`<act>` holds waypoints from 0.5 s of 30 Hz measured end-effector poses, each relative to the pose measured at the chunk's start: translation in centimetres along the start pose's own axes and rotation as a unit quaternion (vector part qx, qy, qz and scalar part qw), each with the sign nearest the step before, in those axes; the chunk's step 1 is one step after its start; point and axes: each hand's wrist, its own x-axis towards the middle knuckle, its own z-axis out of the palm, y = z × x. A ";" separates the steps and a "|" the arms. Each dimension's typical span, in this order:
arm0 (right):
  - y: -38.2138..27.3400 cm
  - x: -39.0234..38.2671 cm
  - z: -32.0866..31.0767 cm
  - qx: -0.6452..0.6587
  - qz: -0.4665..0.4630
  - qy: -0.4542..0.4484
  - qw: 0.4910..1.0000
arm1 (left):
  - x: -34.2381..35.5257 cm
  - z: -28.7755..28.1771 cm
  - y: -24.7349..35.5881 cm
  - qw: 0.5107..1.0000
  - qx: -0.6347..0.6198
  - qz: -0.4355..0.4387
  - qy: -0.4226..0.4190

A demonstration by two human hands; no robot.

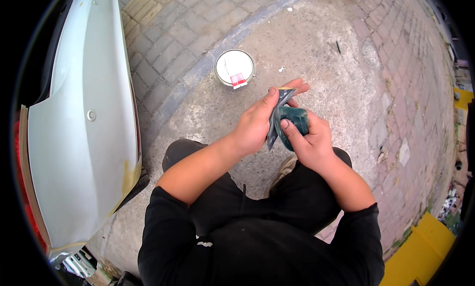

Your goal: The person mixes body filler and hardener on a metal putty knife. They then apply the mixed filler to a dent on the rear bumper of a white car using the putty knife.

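My left hand (256, 119) grips a thin dark grey plate (286, 94) with a pointed lower end, its thumb at the upper edge and its fingers behind. My right hand (313, 143) is closed on a dark green scraper (295, 119), thumb on its near face. The scraper's left edge lies against the plate, and both are held above my knees. Beyond my hands, on the ground, stands a round tin (235, 63) with a whitish top. A small red and white tube (238, 81) lies across the tin's near rim.
On my left is a pale car body panel (81, 137) with yellowish tape (129, 179) at its lower corner. A yellow object (420, 251) stands at the lower right. Brick paving (391, 88) borders the concrete, where a small white scrap (282, 69) lies.
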 end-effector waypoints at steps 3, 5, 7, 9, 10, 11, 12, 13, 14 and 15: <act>-0.1 -0.8 0.3 -0.006 0.040 -0.052 0.998 | -0.2 -1.4 0.2 0.995 0.091 0.008 -0.026; -0.1 0.4 -0.1 0.034 0.068 0.009 0.997 | -0.1 -0.2 0.2 1.000 -0.010 0.018 -0.006; -0.1 0.4 0.1 0.041 0.044 0.032 0.998 | -0.1 0.9 0.5 0.998 -0.059 0.022 0.022; 0.2 -0.7 0.9 0.005 0.003 -0.006 1.000 | 0.0 -0.9 0.4 0.996 0.080 0.031 -0.012; 0.2 -1.0 1.0 0.001 -0.004 -0.054 0.999 | -0.1 -1.6 0.5 0.988 0.151 0.036 -0.028; 0.1 -0.8 0.6 0.053 0.069 -0.090 0.992 | -0.2 -1.8 0.4 0.991 0.132 0.030 -0.016; 0.3 -0.5 0.1 0.105 0.141 -0.127 0.976 | -0.2 -1.8 1.0 0.995 0.092 0.050 -0.004; 0.4 -0.2 -0.3 0.230 0.178 -0.110 0.950 | 0.1 -1.5 1.9 0.996 0.050 0.069 0.003; 0.6 -0.1 -0.7 0.351 0.212 -0.091 0.907 | 0.3 -1.4 2.8 0.996 0.008 0.087 0.012; 0.8 -0.1 -1.2 0.337 0.204 -0.082 0.916 | 0.5 -1.4 3.5 0.992 -0.003 0.119 0.030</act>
